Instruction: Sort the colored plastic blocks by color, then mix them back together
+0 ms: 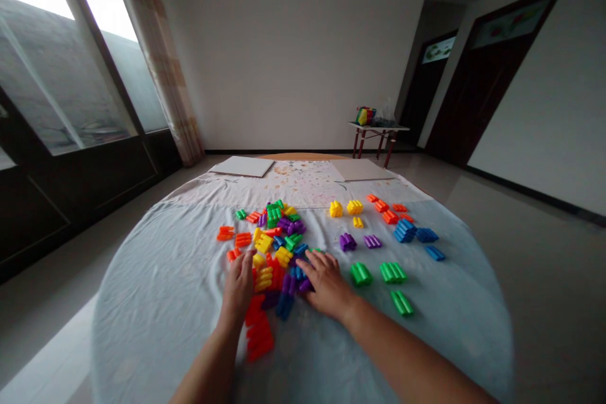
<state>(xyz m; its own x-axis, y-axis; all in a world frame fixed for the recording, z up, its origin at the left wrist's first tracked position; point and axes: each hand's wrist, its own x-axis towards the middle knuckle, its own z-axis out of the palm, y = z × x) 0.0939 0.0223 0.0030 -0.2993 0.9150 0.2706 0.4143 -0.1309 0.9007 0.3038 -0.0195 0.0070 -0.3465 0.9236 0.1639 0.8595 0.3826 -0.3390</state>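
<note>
**Light plastic, easy to pinch**

In the head view, the mixed pile of ribbed plastic blocks looks light and stiff, though smooth enough to skid on the tablecloth; pinch a block across its ribs. Your left hand sits at the pile's near-left edge, fingers narrowed, just beside a yellow block; you cannot tell whether it grips anything. Your right hand lies wide open, its fingertips at purple blocks on the pile's near-right edge. Green blocks lie apart, right of the pile.
</note>
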